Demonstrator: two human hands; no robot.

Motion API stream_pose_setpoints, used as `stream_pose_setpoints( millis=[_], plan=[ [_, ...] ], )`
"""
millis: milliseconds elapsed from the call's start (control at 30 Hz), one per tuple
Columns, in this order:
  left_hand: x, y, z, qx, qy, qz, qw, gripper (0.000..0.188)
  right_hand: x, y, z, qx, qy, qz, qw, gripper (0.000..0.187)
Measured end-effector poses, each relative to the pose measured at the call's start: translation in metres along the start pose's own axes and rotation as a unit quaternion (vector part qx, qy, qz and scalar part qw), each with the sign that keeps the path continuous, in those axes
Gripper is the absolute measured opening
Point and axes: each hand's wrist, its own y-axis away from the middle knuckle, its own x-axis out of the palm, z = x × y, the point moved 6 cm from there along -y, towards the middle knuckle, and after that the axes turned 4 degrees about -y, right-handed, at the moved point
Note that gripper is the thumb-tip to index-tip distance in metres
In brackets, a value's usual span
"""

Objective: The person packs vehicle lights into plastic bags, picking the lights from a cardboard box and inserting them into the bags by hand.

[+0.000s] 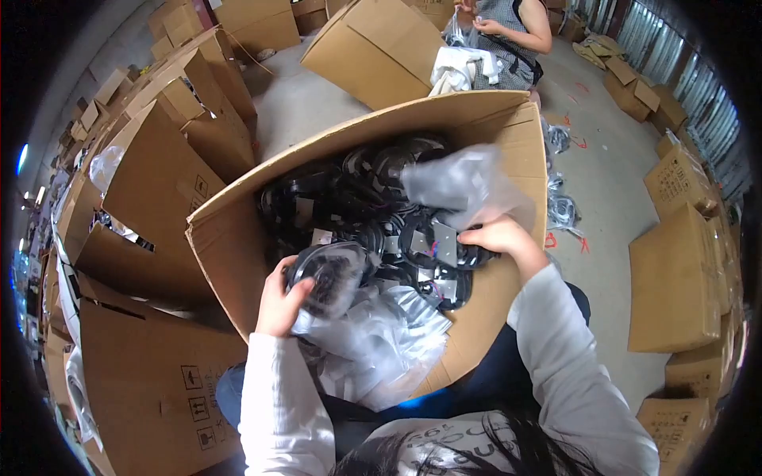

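Note:
My left hand (284, 297) is closed around a rounded black part (327, 278) with a cloudy, see-through middle, held over the near left of a large open cardboard box (484, 321). At the box's right side is my right hand (502, 238), its thumb stretched left and its other fingers mostly hidden. A clear plastic bag (456, 184), smeared by motion, rises from behind this hand and appears gripped in it. Just left of the thumb lies a black part with a grey metal plate (444, 243). Crumpled clear plastic bags (381, 341) lie at the box's near side.
Several similar black parts (309, 181) fill the box. Tall cardboard cartons (151, 170) crowd the left, and another carton (377, 47) stands beyond. A person (508, 40) at the back holds clear plastic. Bagged items (562, 212) and flat cartons (675, 278) lie to the right.

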Motion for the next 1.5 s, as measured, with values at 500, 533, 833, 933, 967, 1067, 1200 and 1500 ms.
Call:
stream_pose_setpoints(
  millis=[500, 533, 833, 933, 967, 1067, 1200, 1500],
  plan=[
    [0.073, 0.073, -0.039, 0.016, 0.486, 0.031, 0.873, 0.086, 0.096, 0.074, 0.112, 0.105, -0.675, 0.165, 0.712, 0.029],
    [0.075, 0.071, -0.034, 0.006, 0.494, 0.005, 0.870, 0.084, 0.100, 0.072, 0.109, 0.119, -0.674, 0.175, 0.708, 0.030],
    [0.076, 0.057, 0.007, -0.133, 0.755, 0.200, 0.611, 0.073, 0.054, 0.059, 0.130, -0.087, -0.759, 0.257, 0.592, 0.052],
    [0.118, 0.072, -0.007, -0.113, 0.761, 0.374, 0.518, 0.077, 0.027, 0.061, 0.129, -0.120, -0.808, 0.246, 0.522, 0.047],
    [0.121, 0.085, -0.048, -0.213, 0.665, 0.347, 0.626, 0.089, 0.016, 0.068, 0.124, -0.166, -0.807, 0.231, 0.518, 0.046],
    [0.127, 0.077, -0.004, -0.244, 0.642, 0.281, 0.670, 0.083, 0.011, 0.082, 0.127, -0.266, -0.787, 0.260, 0.492, 0.045],
    [0.114, 0.051, 0.024, -0.248, 0.605, 0.049, 0.755, 0.068, 0.009, 0.092, 0.127, -0.313, -0.760, 0.337, 0.460, 0.048],
    [0.053, 0.044, 0.030, -0.028, 0.364, -0.136, 0.921, 0.078, -0.006, 0.064, 0.113, -0.267, -0.780, 0.049, 0.563, 0.036]
  ],
)
